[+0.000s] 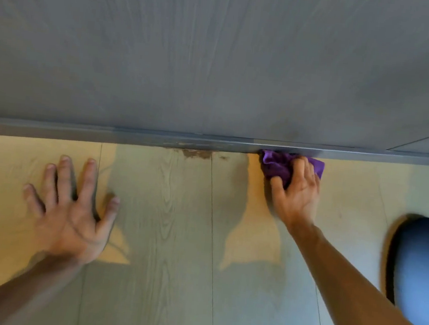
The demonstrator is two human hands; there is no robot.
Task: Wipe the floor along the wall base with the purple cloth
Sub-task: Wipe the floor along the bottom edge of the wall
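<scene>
Purple cloth (279, 165) bunched under the gripping right hand (296, 190) at the baseboard (79, 132); left hand (70, 213) splayed flat.

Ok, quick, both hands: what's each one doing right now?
Left hand: open, fingers spread, flat on the floor, holding nothing.
Right hand: closed on the purple cloth, at the wall base.

Much of the purple cloth (278, 165) is covered by the right hand (297, 192), whose fingers curl over it, and its far edge is tucked under the grey skirting (79, 132), so its full shape cannot be told. Both forearms run out of the bottom edge. A rounded blue shape (421, 276) at the lower right is cut off by the frame and too blurred to identify.
</scene>
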